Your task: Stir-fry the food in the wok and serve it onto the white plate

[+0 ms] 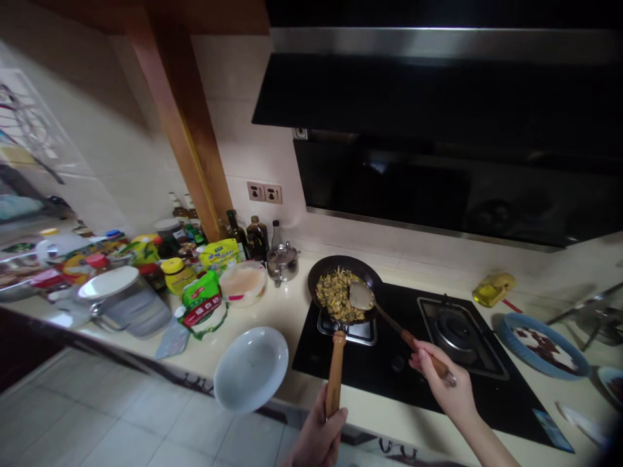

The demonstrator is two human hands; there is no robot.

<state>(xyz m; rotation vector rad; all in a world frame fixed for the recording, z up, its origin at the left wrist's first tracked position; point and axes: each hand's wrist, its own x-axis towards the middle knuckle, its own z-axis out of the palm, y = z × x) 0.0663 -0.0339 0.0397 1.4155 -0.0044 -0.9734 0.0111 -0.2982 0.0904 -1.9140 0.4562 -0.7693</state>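
Observation:
My left hand (321,425) is wrapped round the wooden handle of a dark wok (372,269), which is over the left burner. In the wok lies chopped, yellowish-brown food (333,295). My right hand (445,383) grips the wooden handle of a spatula (363,296), whose broad metal blade rests on the food at the wok's right side. Left of the wok, a white bowl (250,370) sits at the counter's front edge with nothing visible in it.
Right of the black stove (403,337) are a blue dish (511,324) of food and an oil bottle (494,289). A water pitcher (131,311), a green-and-red bag (202,301), a small glass pot (283,263) and several bottles crowd the left counter. A range hood (428,91) hangs above.

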